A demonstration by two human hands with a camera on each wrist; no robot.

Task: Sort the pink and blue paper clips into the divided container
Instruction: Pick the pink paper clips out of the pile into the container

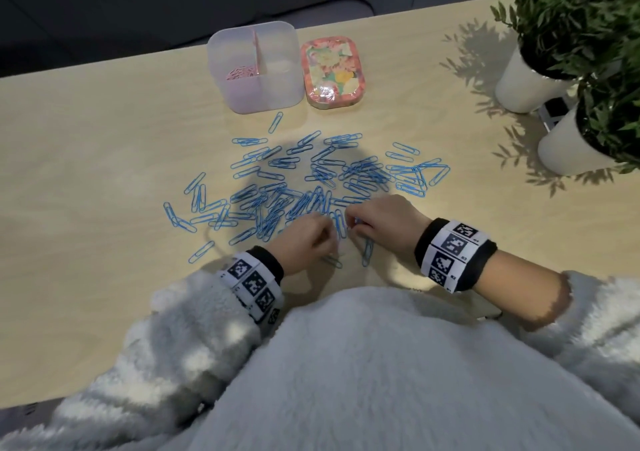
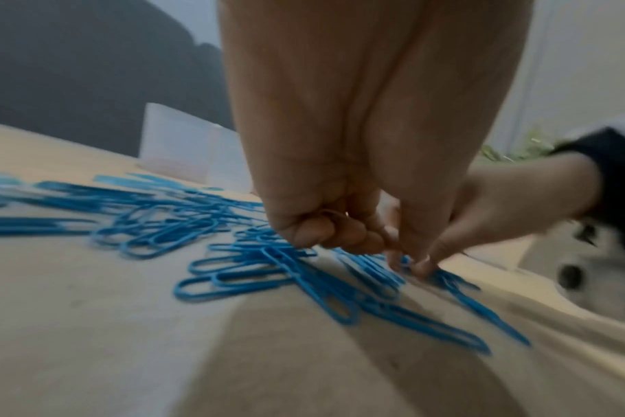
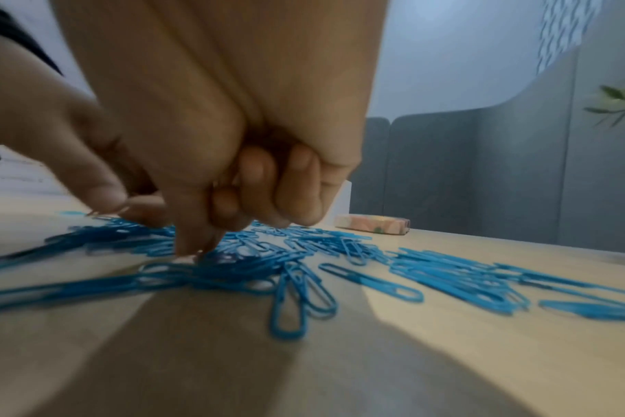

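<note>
Right now our left hand [image 1: 304, 239] and right hand [image 1: 375, 220] sit close together at the six o'clock edge of the spread of blue paper clips [image 1: 311, 180]. Both have their fingers curled down, tips on the clips. In the right wrist view our thumb and forefinger seem to pinch into the heap, though blur keeps us from telling whether a clip is truly caught. The left is the same: fingers bunched, tips at the clips, hold unclear.

Outward from the hands, the blue clips fan across the table [image 1: 86, 160] toward twelve o'clock, many overlapping. One clip [image 1: 276, 122] lies alone just short of the divided container [image 1: 256, 66], which stands at twelve o'clock. Its left compartment holds the pink paper clips [image 1: 242, 71]; its right compartment looks empty, and no pink shows on the table. So we judge the pink half done and the blue barely begun. A floral tin [image 1: 332, 70] stands just beside the container at its three o'clock, and two potted plants [image 1: 568, 35] stand off at two o'clock.

To do this step well, we would gather several clips at once, drawing them together with both hands rather than lifting singles. Tangled clips may drag neighbours along, so we should lift slowly and carry them over the divider into the right compartment only.
</note>
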